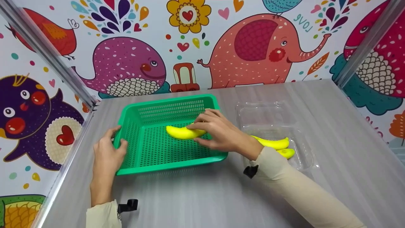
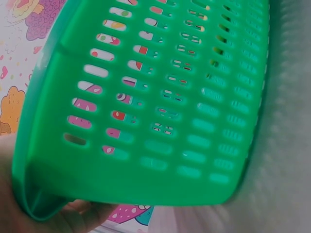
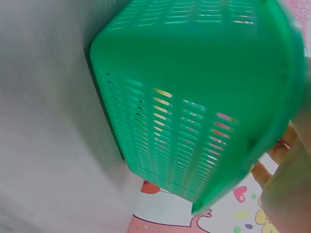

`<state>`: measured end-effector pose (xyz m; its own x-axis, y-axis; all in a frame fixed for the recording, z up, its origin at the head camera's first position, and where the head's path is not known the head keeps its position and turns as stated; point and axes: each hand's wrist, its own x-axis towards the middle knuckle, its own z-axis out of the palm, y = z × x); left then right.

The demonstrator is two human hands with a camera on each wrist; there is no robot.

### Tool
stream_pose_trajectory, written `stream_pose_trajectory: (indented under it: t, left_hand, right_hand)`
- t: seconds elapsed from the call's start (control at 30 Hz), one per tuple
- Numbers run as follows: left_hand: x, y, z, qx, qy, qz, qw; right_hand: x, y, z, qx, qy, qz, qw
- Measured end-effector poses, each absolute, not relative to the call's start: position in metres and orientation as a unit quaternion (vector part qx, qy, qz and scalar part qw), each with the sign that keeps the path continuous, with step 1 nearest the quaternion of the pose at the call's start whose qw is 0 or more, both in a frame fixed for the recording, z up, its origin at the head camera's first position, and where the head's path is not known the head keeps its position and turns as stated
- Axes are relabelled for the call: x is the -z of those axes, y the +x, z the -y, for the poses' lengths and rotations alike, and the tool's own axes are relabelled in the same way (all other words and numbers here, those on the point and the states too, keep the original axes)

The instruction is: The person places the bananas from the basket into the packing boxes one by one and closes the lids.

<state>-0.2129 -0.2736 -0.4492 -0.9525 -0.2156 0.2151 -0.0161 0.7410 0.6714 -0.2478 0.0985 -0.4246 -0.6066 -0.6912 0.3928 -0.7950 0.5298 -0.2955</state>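
Note:
A green plastic basket (image 1: 152,168) with slotted walls stands on the table. My left hand (image 1: 109,153) grips its left rim, with the thumb on the inner side; in the left wrist view the basket wall (image 2: 146,187) hides most of that hand. Inside the basket's right half, my right hand (image 1: 218,131) holds a yellow banana (image 1: 178,132) between thumb and fingers, low over the mesh floor. Whether the banana touches the floor I cannot tell. From the right wrist view, the basket's outer side (image 3: 170,63) covers the banana, apart from yellow glimpses through slots.
Right of the basket lies a clear plastic container (image 1: 305,152) with its lid part (image 1: 261,114) folded back. Two more bananas (image 1: 275,143) lie in it, partly behind my right forearm. Printed panels (image 1: 190,47) and metal posts (image 1: 364,44) bound the grey table (image 1: 196,196).

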Motion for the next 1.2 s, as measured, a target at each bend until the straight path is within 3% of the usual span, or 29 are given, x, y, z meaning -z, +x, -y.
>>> stream_pose_trajectory:
  t: [0.63, 0.97, 1.2]
  left_hand:
    - [0.447, -0.214, 0.275, 0.354, 0.072, 0.925, 0.118]
    - [0.450, -0.213, 0.274, 0.351, 0.067, 0.924, 0.137]
    - [0.449, -0.214, 0.274, 0.351, 0.073, 0.925, 0.124]
  right_hand:
    - [0.412, -0.229, -0.161, -0.247, 0.411, 0.867, 0.135]
    - [0.410, -0.215, -0.195, -0.238, 0.375, 0.888, 0.120]
    - [0.415, -0.208, -0.213, -0.253, 0.359, 0.894, 0.094]
